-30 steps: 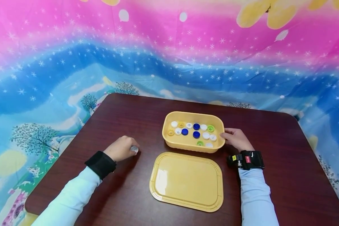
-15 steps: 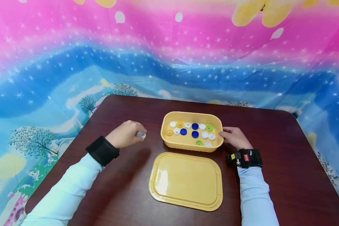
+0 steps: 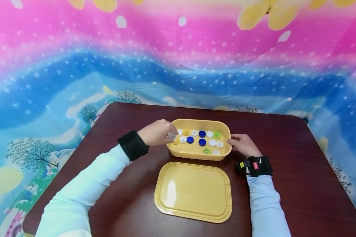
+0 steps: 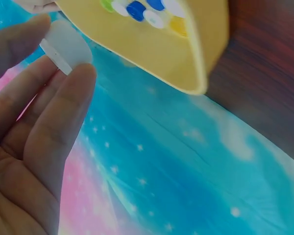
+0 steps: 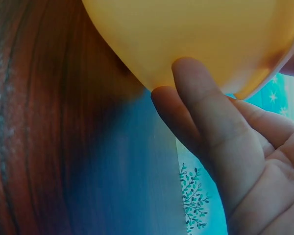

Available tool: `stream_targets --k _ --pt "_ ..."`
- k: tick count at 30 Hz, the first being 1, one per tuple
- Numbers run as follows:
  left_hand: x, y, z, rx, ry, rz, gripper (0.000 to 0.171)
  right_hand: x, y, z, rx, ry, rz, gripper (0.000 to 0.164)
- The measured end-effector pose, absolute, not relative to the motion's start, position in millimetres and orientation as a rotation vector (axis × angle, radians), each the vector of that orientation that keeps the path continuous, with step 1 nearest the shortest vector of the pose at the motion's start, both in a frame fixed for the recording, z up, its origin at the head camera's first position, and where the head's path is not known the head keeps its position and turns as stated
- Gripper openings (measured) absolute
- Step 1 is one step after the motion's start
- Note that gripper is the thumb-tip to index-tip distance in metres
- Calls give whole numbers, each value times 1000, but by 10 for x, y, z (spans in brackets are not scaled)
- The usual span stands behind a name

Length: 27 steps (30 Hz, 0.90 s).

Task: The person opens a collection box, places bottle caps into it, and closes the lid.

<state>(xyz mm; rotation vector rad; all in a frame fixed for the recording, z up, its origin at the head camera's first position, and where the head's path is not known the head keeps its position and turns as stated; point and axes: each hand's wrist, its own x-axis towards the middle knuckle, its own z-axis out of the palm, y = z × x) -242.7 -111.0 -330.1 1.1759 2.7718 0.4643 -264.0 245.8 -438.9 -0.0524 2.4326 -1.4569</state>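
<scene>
My left hand [image 3: 157, 133] pinches a whitish bottle cap [image 4: 68, 46] between thumb and fingers, over the left end of a yellow plastic box [image 3: 195, 156]. Inside the box lie several bottle caps, among them a dark blue cap [image 3: 202, 142], a green cap [image 3: 217, 135] and a white cap [image 3: 212, 143]. At the box's right end my right hand [image 3: 245, 144] grips the wall, its thumb at the rim and its fingers [image 5: 198, 83] against the outside.
A flat yellow lid [image 3: 194, 192] lies on the dark wooden table [image 3: 302, 184], just in front of the box. Behind the table hangs a colourful printed cloth [image 3: 166, 65].
My left hand has lifted the cap from the table on the left and carried it rightward and away from me to the box. The right hand keeps its grip on the box.
</scene>
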Motion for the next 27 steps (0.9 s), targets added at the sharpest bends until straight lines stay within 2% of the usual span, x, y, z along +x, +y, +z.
stream_targets --k 7,22,25,27 --pt "-2578 -817 -3329 1178 2722 361 27 -2637 2465 -4400 -53 2436 -1475 55" --pt "-2857 -251 -3457 1272 2582 259 26 -2653 2477 -4417 -36 2434 -1496 52" --pt "-2931 -164 -3533 1282 2549 226 22 -2664 2480 -4420 -41 2436 -1500 52" --pt "-2987 -115 -3583 1285 2533 214 12 -2670 2483 -4418 -45 2436 -1502 52"
